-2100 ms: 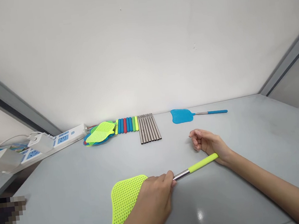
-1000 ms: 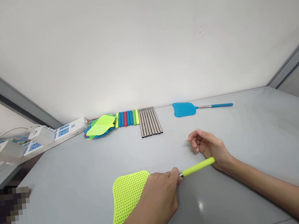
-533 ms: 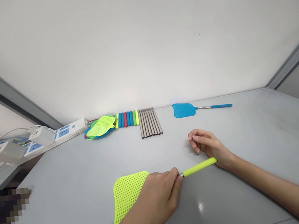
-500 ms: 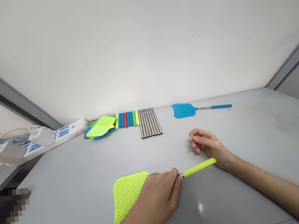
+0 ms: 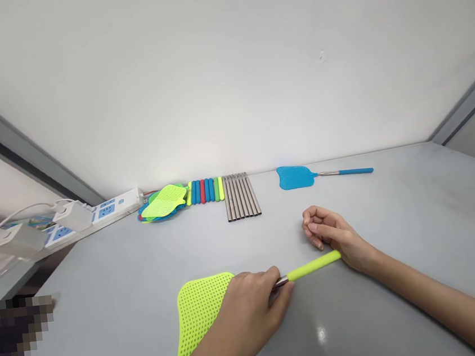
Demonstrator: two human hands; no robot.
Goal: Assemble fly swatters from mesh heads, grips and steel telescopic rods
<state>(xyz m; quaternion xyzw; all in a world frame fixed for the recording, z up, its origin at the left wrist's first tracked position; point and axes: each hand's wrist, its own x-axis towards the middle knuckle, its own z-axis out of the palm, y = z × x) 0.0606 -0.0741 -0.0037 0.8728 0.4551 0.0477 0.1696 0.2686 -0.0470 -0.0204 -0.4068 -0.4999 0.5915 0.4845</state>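
A yellow-green fly swatter (image 5: pixel 198 304) lies across the near part of the table, its perforated head at the left. My left hand (image 5: pixel 253 306) is closed around its metal rod, hiding the place where rod and head meet. A short stretch of rod shows between my fingers and the yellow-green grip (image 5: pixel 313 264). The far end of that grip presses against the heel of my right hand (image 5: pixel 332 236). The fingers of my right hand are curled in, thumb against them, with nothing visible between them.
At the back lie a stack of swatter heads (image 5: pixel 166 202), a row of coloured grips (image 5: pixel 202 191), several metal rods (image 5: pixel 242 197) and a blue fly swatter (image 5: pixel 295 177). A power strip (image 5: pixel 117 205) with plugged-in chargers runs along the left edge. A white wall stands behind.
More of the metal rod shows between my left fingers and the grip. My left hand has shifted slightly left with the swatter head; my right hand stays at the grip's end.
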